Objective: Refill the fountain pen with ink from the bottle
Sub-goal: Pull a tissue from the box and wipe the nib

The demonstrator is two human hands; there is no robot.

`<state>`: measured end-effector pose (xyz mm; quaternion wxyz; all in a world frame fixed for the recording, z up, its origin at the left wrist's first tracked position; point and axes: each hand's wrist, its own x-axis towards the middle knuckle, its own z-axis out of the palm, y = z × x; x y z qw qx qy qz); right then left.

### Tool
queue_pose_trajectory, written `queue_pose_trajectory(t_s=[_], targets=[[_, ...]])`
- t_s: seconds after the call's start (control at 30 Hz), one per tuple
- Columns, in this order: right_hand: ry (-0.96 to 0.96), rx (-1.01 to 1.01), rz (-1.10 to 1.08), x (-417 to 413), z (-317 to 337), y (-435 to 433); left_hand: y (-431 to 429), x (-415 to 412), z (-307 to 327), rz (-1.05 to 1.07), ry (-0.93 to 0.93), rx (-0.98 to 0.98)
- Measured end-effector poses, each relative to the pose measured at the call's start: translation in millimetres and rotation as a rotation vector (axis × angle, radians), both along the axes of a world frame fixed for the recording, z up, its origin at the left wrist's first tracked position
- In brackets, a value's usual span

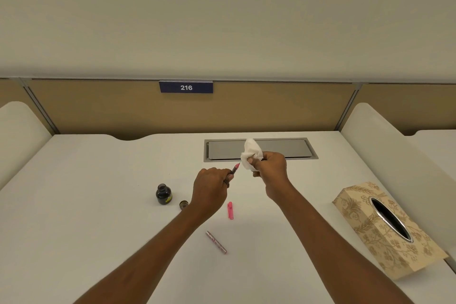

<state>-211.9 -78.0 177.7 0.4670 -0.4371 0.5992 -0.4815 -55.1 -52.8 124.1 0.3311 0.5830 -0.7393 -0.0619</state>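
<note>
Head view: over white desk [86,217], left hand [209,187] grips pen [235,169], right hand [270,168] probably tissue [250,153].

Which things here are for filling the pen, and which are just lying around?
For the job: pen front section, tissue, ink bottle, bottle cap, pink pen cap, pen barrel.
Just lying about: tissue box, cable hatch, 216 sign.

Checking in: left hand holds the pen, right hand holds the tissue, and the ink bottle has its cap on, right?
Not quite: the head view shows the ink bottle open, its cap lying on the desk beside it. The left hand does hold the pen, the right hand the tissue.
</note>
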Motion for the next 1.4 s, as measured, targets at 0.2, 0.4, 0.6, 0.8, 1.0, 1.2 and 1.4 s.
queue_pose_trajectory(t_s=[0.2, 0.4, 0.6, 0.8, 1.0, 1.2, 1.4], targets=[[-0.347, 0.054, 0.288, 1.2, -4.4, 9.0, -2.3, -2.0, 1.2, 0.01, -0.022, -0.06], [-0.425, 0.055, 0.344, 0.6, -9.3, 9.3, -2.2, 0.8, 0.8, 0.004, -0.085, -0.115], [-0.017, 0.028, 0.276, 1.4, -9.8, 5.9, 0.3, -2.2, -6.0, -0.033, -0.153, -0.112], [0.099, -0.008, 0.225, 4.4, -7.6, 4.3, 0.1, -3.7, -7.6, -0.039, -0.185, -0.079], [0.123, -0.062, 0.18, 3.7, -0.2, 0.9, -2.0, -5.8, -6.7, -0.028, -0.111, -0.012], [0.072, -0.06, 0.082, -11.5, -2.2, -8.0, -0.1, 6.0, -14.3, 0.012, -0.06, -0.001], [0.049, -0.011, 0.222, -3.9, -12.5, -0.4, -0.8, 0.2, -13.1, -0.002, -0.057, -0.011]])
